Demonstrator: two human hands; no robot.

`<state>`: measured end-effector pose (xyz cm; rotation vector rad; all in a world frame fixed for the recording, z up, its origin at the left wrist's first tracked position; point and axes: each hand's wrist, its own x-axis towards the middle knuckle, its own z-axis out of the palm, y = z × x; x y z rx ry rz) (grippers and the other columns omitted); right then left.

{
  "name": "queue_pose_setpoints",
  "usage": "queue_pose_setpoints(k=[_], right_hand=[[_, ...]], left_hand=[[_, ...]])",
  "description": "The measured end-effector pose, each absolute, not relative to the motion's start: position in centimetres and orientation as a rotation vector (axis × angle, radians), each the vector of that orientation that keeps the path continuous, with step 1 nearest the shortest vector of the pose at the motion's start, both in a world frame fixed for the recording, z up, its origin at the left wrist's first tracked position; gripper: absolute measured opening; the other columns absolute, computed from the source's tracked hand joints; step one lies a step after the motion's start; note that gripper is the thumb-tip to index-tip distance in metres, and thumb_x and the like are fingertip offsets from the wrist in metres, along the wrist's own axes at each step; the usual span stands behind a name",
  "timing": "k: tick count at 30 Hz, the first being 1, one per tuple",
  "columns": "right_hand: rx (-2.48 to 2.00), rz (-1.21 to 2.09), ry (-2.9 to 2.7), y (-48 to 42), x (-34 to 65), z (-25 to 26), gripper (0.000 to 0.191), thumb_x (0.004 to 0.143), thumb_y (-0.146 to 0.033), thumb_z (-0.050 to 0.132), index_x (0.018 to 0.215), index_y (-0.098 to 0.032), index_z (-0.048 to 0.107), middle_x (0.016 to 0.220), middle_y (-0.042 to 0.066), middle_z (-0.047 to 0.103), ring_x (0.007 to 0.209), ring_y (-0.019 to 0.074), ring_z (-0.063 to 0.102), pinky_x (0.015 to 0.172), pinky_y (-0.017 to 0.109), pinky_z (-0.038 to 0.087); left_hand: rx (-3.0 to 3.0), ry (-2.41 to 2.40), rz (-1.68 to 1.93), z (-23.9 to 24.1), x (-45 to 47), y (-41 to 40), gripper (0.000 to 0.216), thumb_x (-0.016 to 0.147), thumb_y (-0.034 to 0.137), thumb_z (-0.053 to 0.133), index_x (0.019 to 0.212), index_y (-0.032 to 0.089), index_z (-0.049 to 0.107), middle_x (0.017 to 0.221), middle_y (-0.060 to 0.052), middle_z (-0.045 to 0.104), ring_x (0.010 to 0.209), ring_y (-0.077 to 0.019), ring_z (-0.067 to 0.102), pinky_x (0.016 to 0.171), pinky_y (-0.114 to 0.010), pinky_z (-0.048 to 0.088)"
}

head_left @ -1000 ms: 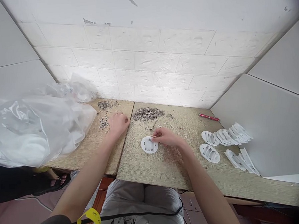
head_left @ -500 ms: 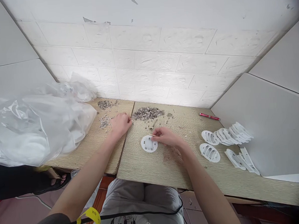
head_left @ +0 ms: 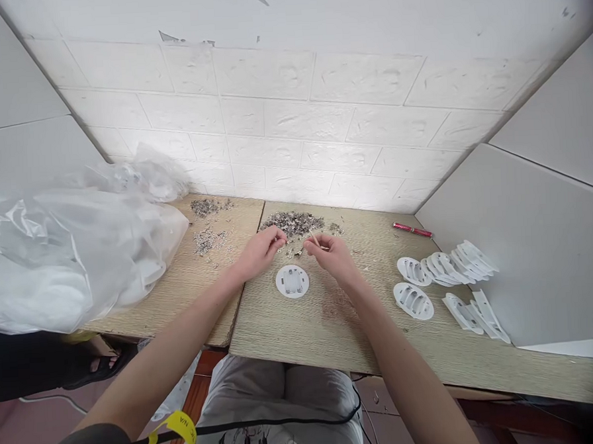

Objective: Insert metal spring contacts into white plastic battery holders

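A round white plastic disc (head_left: 292, 280) with slots lies on the wooden table (head_left: 302, 328) in front of me. Behind it is a heap of small metal pieces (head_left: 292, 223). My left hand (head_left: 261, 250) reaches to the near edge of that heap, fingers pinched together on something too small to make out. My right hand (head_left: 332, 252) is closed around a thin stick (head_left: 314, 237), which points up and back toward the heap. Both hands hover just beyond the disc.
A big clear plastic bag (head_left: 69, 247) covers the table's left end. Smaller scatters of metal pieces (head_left: 208, 238) lie on the left board. White plastic discs (head_left: 441, 274) are stacked at the right, with a red pen (head_left: 412, 229) behind them. Grey panels stand on both sides.
My left hand moved right from the left scatter to the middle heap. My right hand lifted off the disc and moved back toward the heap with the stick.
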<state>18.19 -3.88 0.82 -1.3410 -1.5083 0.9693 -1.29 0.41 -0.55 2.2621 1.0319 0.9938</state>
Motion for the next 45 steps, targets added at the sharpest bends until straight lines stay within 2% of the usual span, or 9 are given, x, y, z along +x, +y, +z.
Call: queue_pose_setpoints(k=[8,12,17,23,28,31,35,39,45], right_hand=[[-1.101,1.461,-1.338,-4.3,17.3,1.2,0.039,0.067,-0.054,0.073,0.078,-0.019,0.06,0.059,-0.006,0.041,0.05,0.0065,0.027,0.047,0.024,0.019],[-1.096,1.511,-1.26,-4.2,17.5,1.0,0.041,0.062,-0.051,0.078,0.08,-0.019,0.061,0.062,-0.005,0.044,0.05,0.0058,0.026,0.046,0.024,0.017],[-1.018,1.607,-1.223,-4.3,17.7,1.4,0.037,0.063,-0.04,0.08,0.088,-0.019,0.063,0.075,-0.004,0.051,0.051,0.004,0.026,0.046,0.024,0.018],[-1.023,1.634,-1.229,-4.4,17.5,1.7,0.038,0.06,-0.04,0.082,0.084,-0.018,0.062,0.066,-0.006,0.046,0.05,0.0044,0.024,0.046,0.025,0.016],[-1.039,1.642,-1.192,-4.3,17.7,1.4,0.041,0.058,-0.041,0.082,0.085,-0.019,0.062,0.061,-0.007,0.042,0.048,0.0044,0.022,0.046,0.026,0.013],[-1.028,1.635,-1.196,-4.3,17.8,1.5,0.039,0.059,-0.042,0.081,0.084,-0.019,0.063,0.06,-0.007,0.04,0.048,0.0047,0.021,0.046,0.026,0.013],[-1.038,1.551,-1.185,-4.3,18.3,1.6,0.037,0.061,-0.043,0.078,0.085,-0.019,0.065,0.058,-0.007,0.039,0.05,0.0059,0.023,0.045,0.025,0.014],[-1.074,1.488,-1.109,-4.0,18.9,1.7,0.036,0.06,-0.041,0.079,0.084,-0.019,0.064,0.07,-0.002,0.051,0.052,0.0054,0.026,0.044,0.024,0.015],[-1.096,1.453,-1.056,-3.8,19.3,1.5,0.034,0.058,-0.038,0.081,0.08,-0.019,0.062,0.085,0.003,0.063,0.054,0.0061,0.031,0.043,0.024,0.016]], left_hand=[[2.055,0.813,0.951,-0.5,0.0,-0.8,0.019,0.089,0.034,0.047,0.083,0.017,0.054,0.081,-0.004,0.057,0.074,-0.0141,0.051,0.062,-0.025,0.042],[2.018,0.815,0.96,-0.5,0.1,-0.9,0.021,0.088,0.036,0.049,0.083,0.017,0.055,0.081,-0.003,0.056,0.073,-0.0135,0.05,0.06,-0.024,0.041],[1.985,0.788,1.008,-0.3,0.1,-1.1,0.023,0.089,0.037,0.048,0.085,0.016,0.056,0.082,-0.004,0.056,0.076,-0.0142,0.052,0.061,-0.024,0.042],[2.047,0.777,1.012,-0.5,0.1,-1.2,0.02,0.089,0.035,0.05,0.087,0.017,0.058,0.084,-0.004,0.058,0.077,-0.0137,0.052,0.061,-0.024,0.041],[2.045,0.845,1.066,-0.5,0.1,-1.1,0.024,0.085,0.039,0.056,0.097,0.018,0.057,0.078,0.0,0.055,0.061,-0.0098,0.042,0.056,-0.024,0.035],[2.07,0.891,1.008,-0.1,-0.3,-0.9,0.031,0.082,0.044,0.058,0.1,0.019,0.056,0.082,0.0,0.055,0.06,-0.0095,0.039,0.056,-0.024,0.034],[2.251,0.799,0.679,0.4,-1.1,-0.7,0.038,0.075,0.051,0.065,0.096,0.02,0.06,0.092,-0.003,0.057,0.076,-0.0149,0.049,0.066,-0.027,0.039],[2.394,0.733,0.453,0.3,-1.4,-0.8,0.059,0.059,0.053,0.078,0.105,0.022,0.061,0.098,-0.006,0.056,0.096,-0.0233,0.051,0.079,-0.032,0.041],[2.337,0.684,0.438,0.0,-1.3,-0.9,0.069,0.06,0.045,0.079,0.12,0.021,0.053,0.112,-0.009,0.059,0.106,-0.0268,0.053,0.089,-0.037,0.041]])
